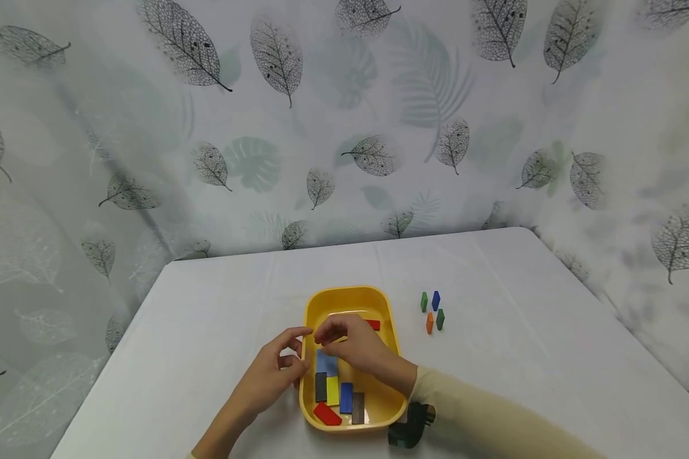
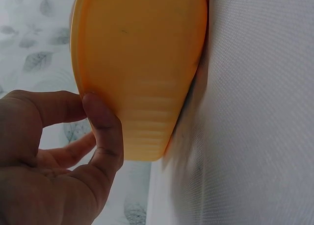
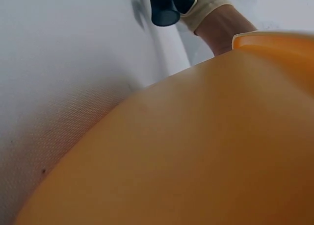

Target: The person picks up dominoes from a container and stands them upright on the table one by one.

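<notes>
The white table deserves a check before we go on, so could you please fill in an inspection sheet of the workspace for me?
Surface: white table with a fine woven texture.
Job's things: yellow tray holding coloured blocks; two green blocks, a blue block and an orange block stand to its right.
Clutter: nothing seen.
Grip: left hand pinches the tray's rim; right hand is over the tray, fingers curled, and whether it holds a block cannot be made out.
Cables: nothing seen; a dark device shows below the right sleeve.
Surroundings: leaf-patterned covering behind the table and at both sides.
</notes>
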Demonstrator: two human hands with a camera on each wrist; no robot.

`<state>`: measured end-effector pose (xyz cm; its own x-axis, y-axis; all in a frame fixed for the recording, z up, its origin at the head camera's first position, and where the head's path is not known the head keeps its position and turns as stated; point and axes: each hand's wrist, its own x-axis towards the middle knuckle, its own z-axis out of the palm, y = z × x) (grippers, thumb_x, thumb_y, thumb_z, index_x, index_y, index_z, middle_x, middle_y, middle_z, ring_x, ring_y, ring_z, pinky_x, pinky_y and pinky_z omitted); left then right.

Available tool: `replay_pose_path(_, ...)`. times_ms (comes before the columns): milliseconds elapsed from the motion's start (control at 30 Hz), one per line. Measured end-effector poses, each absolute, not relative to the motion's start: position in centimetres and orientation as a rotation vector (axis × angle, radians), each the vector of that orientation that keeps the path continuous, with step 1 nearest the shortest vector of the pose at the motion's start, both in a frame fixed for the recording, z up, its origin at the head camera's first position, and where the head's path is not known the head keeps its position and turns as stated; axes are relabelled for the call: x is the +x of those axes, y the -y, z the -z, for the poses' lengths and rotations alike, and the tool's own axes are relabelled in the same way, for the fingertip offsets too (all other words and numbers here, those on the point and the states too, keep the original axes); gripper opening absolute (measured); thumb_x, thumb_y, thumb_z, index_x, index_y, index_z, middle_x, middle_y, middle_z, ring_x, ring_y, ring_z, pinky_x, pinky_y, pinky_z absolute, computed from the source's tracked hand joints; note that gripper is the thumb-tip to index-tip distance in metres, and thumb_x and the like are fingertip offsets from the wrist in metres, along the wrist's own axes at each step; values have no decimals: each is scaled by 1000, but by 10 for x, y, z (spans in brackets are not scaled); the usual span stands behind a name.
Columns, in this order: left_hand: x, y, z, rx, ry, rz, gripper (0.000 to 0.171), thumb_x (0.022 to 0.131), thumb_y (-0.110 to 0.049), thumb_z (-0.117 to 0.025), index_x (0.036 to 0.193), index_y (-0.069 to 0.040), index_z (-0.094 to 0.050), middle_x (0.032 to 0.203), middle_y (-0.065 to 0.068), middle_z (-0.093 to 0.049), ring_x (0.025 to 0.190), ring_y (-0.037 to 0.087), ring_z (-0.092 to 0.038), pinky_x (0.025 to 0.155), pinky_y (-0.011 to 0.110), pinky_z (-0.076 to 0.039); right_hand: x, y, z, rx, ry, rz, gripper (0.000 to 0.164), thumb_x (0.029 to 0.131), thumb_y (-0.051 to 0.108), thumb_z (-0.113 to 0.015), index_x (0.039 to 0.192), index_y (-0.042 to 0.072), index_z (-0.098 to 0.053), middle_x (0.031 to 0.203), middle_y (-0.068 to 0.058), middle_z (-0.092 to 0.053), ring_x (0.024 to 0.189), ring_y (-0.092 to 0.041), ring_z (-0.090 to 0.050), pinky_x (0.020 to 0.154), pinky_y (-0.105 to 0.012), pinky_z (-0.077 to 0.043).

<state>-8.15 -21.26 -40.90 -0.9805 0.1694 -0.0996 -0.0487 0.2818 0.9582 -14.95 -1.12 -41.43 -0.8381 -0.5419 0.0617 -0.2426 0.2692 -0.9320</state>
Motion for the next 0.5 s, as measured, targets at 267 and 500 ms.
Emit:
replay_pose_path(267, -83, 212, 409, 79, -2376, -1746, 53, 94, -3, -68, 145, -9, -54, 112, 17, -52, 70, 23, -61, 63, 29, -53, -149, 12, 414, -646, -2222, 1580, 35, 86, -17, -59, 102, 9, -76, 104, -2, -71, 105, -26, -66, 100, -47, -51)
replay_pose_path(500, -83, 211, 409, 75, -2368, -1766, 55, 94, -3, -69, 146, -7, -53, 112, 16, -52, 70, 24, -60, 62, 29, -53, -150, 12, 417, -611, -2155, 1554, 44, 78, -20, -51, 102, 7, -76, 105, -3, -72, 107, -28, -66, 101, -47, -51)
